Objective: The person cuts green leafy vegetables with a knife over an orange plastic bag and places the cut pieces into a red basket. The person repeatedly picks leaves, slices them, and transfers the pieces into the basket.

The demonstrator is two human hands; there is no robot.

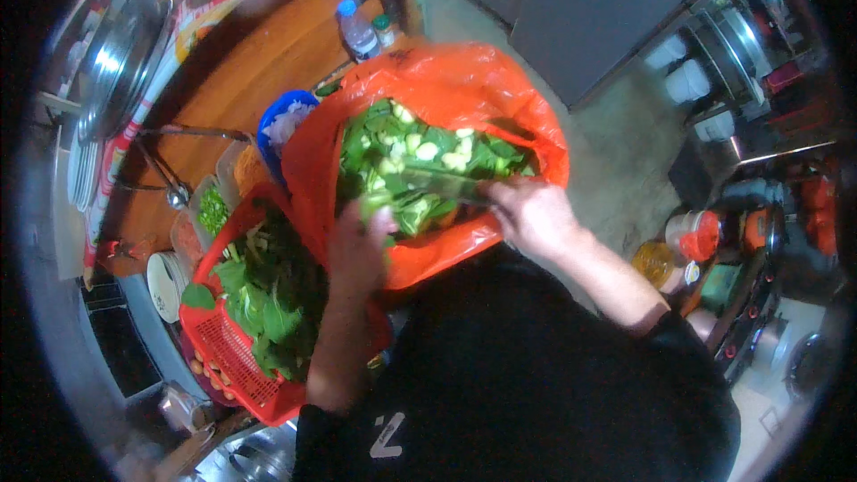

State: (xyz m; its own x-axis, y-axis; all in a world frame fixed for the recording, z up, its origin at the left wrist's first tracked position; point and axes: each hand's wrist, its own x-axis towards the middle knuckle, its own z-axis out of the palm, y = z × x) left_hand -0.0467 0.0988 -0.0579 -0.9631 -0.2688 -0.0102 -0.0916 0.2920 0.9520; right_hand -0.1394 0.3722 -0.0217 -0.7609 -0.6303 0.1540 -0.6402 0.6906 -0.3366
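An orange plastic bag (pixel 462 73) lies wide open before me, full of cut leafy greens (pixel 375 127) with pale stem pieces on top. My right hand (pixel 535 214) holds a knife (pixel 442 184) by its handle, the blade pointing left over the greens. At the bag's near left edge, my left hand (pixel 361 248) is blurred, with a pale green stem piece at its fingertips. Left of that hand stands a red plastic basket (pixel 231 348) with whole leafy greens (pixel 268 308) in it.
Behind the bag are a blue bowl (pixel 264 124) of sliced onion, a clear bottle (pixel 358 33) and a green-capped jar (pixel 383 30). Containers of chopped green food (pixel 213 209) and orange food (pixel 249 171), and stacked plates (pixel 164 284), stand left. Right is a shelf with an oil container (pixel 653 264).
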